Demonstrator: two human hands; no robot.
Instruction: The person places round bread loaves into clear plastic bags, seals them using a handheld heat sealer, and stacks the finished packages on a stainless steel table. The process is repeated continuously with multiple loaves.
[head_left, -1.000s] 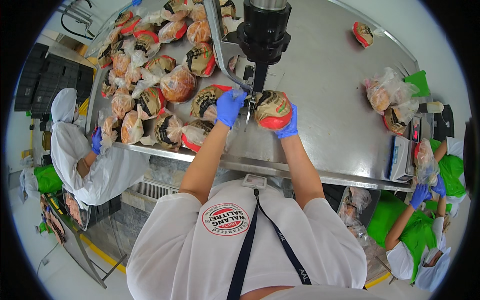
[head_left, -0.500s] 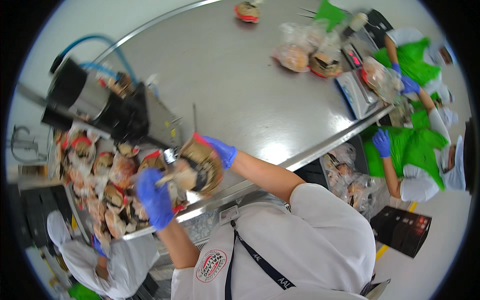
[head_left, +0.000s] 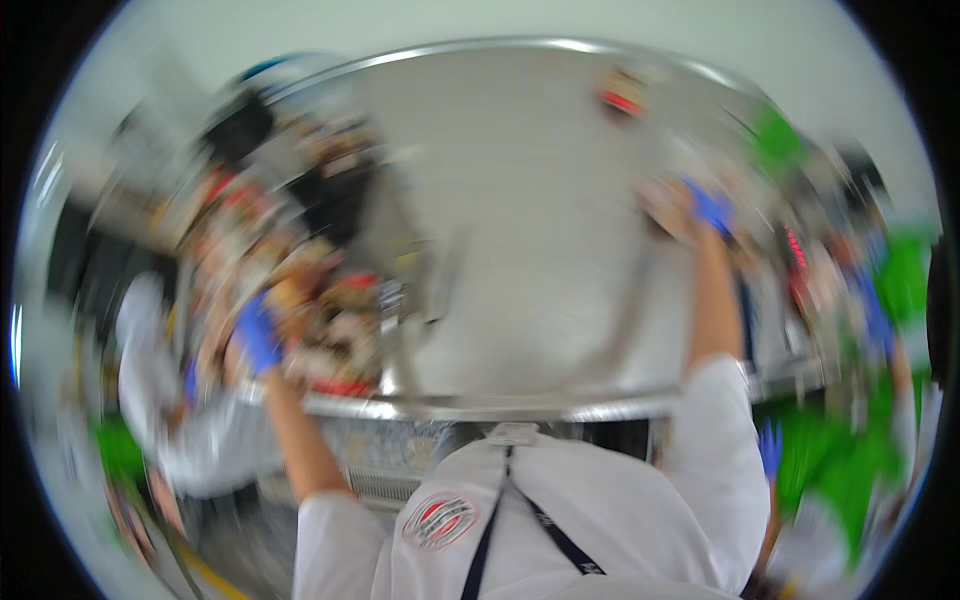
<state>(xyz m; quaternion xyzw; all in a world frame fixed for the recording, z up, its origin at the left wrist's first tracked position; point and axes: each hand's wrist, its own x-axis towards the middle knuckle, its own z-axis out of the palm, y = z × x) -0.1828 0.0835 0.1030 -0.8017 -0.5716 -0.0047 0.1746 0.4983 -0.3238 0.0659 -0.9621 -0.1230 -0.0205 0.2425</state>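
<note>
Motion smears much of the view. My left hand point(head_left: 260, 335), in a blue glove, is at the pile of bagged round food packs point(head_left: 300, 275) on the left of the steel table; its fingers are too blurred to read. Across the table, my gloved right hand point(head_left: 710, 205) reaches far out to the right. A blurred pale pack point(head_left: 662, 205) lies against or beside it, and I cannot tell whether the hand grips it. A black clip-bag machine point(head_left: 335, 195) with a metal body stands beside the pile.
One pack with a red band point(head_left: 622, 92) sits near the far edge of the steel table point(head_left: 500, 240). At the right stands a scale with a red display point(head_left: 795, 248), with co-workers in green aprons point(head_left: 840, 450). A person in white point(head_left: 190, 400) is at the left.
My hands, together at the machine on a brown and red pack before, are now far apart: right hand out to the far right, left hand at the pile. The view has turned.
</note>
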